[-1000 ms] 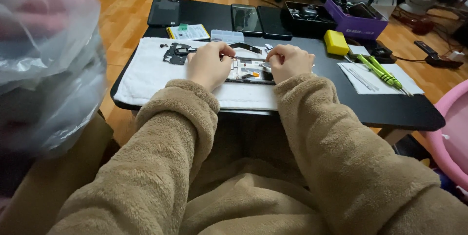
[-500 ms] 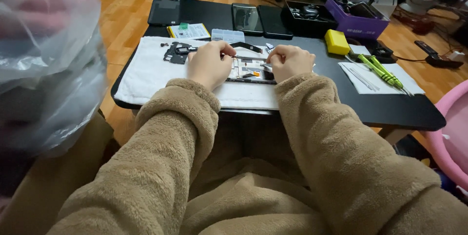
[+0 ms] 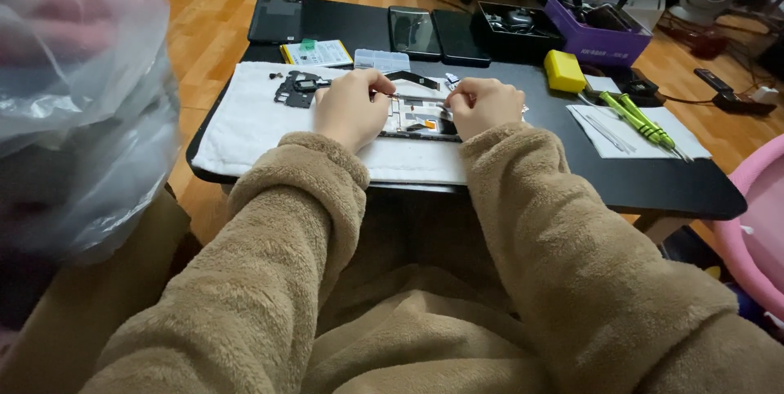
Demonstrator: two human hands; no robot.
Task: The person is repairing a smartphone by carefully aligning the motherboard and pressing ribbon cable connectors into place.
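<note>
Head view: opened phone (image 3: pixel 418 116), innards bare

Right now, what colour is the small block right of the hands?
Yellow block, on the black table; the head view shows it.

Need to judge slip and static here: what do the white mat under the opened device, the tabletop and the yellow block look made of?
White mat: looks like soft cloth or towelling, matte, with slightly wavy edges. Tabletop: smooth black, faintly glossy, probably laminate or coated board; hard to tell. Yellow block: opaque, evenly coloured, rounded corners, likely plastic or rubber. Opened device between both hands: bare metal and circuit parts.
</note>
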